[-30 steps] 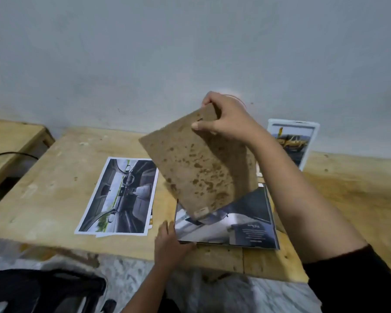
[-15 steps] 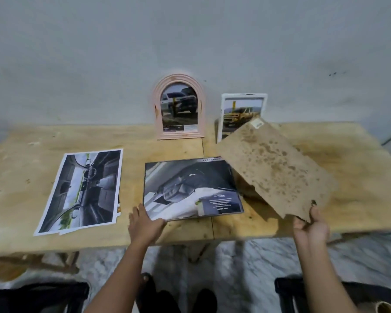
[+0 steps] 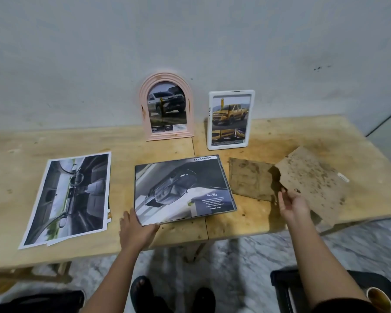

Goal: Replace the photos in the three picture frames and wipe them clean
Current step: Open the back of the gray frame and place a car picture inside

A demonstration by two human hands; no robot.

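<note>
A large flat picture frame (image 3: 181,188) lies in the middle of the wooden table (image 3: 178,236) with a grey car photo in it. My left hand (image 3: 137,227) grips its near left corner. My right hand (image 3: 291,205) holds the near edge of a stained brown backing board (image 3: 314,181), which rests low over the table's right side and overhangs the front edge. A second stained brown sheet (image 3: 251,179) lies flat between the board and the frame. A pink arched frame (image 3: 144,123) and a white frame (image 3: 252,118) stand against the wall, each holding a truck photo.
Loose car-interior prints (image 3: 70,197) are stacked on the left of the table. My feet (image 3: 145,290) are on the marble floor under the front edge. A dark seat (image 3: 280,281) sits at the lower right, and another dark object (image 3: 32,301) at the lower left.
My right hand has carried the backing board from above the large frame over to the right and down onto the table. The view has swung right. My left hand stays on the frame's corner.
</note>
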